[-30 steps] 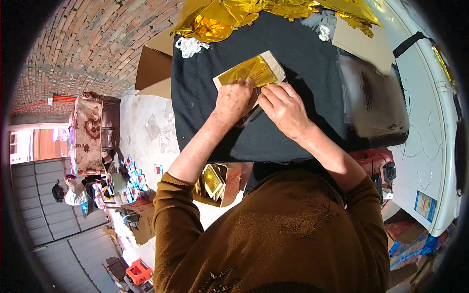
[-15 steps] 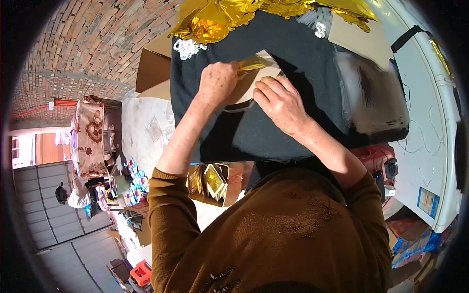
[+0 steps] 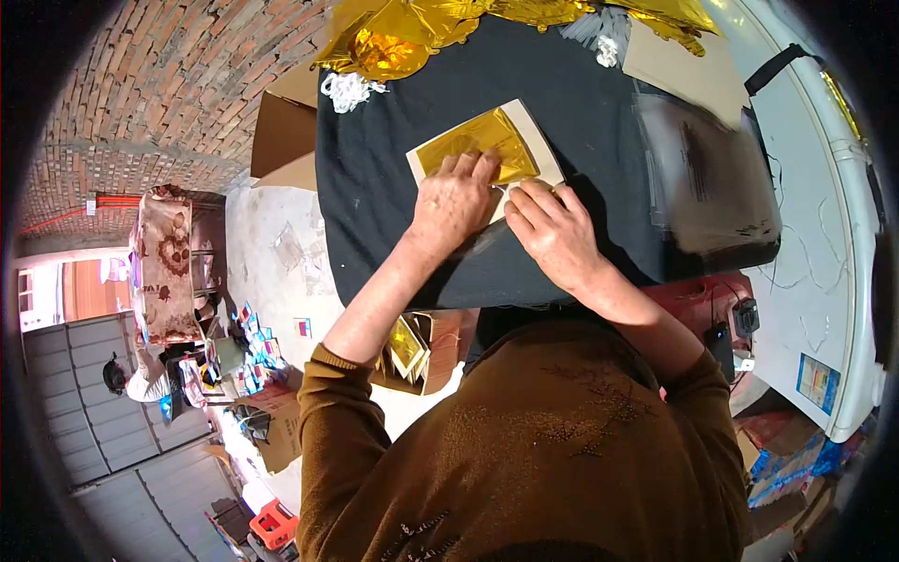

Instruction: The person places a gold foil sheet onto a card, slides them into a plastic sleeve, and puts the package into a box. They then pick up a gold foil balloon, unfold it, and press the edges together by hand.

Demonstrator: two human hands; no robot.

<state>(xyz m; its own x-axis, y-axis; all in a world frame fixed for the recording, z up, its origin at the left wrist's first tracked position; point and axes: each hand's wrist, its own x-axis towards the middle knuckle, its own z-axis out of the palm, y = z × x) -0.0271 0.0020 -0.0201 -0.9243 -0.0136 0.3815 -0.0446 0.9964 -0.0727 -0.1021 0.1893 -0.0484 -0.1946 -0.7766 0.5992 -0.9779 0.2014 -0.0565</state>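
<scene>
At the middle of the black surface (image 3: 375, 206), the left hand (image 3: 454, 201) lies flat with fingers spread, pressing the near edge of a gold foil (image 3: 478, 150). The foil rests on a pale card (image 3: 543, 140) that lies flat on the surface, tilted, with its rim showing along the right and near sides. The right hand (image 3: 554, 232) sits just beside the left with its fingers bent and its fingertips on the card's near right edge; whether it pinches anything there I cannot tell.

To the right of the card lies a stack of clear bags (image 3: 712, 178), and beyond that a brown board (image 3: 674, 66). At the far edge of the surface sits a crumpled foil heap (image 3: 403, 37), with white cords (image 3: 346, 89) just beside it. Under the near edge, on the floor, an open box (image 3: 417, 351) holds gold packs standing on end.
</scene>
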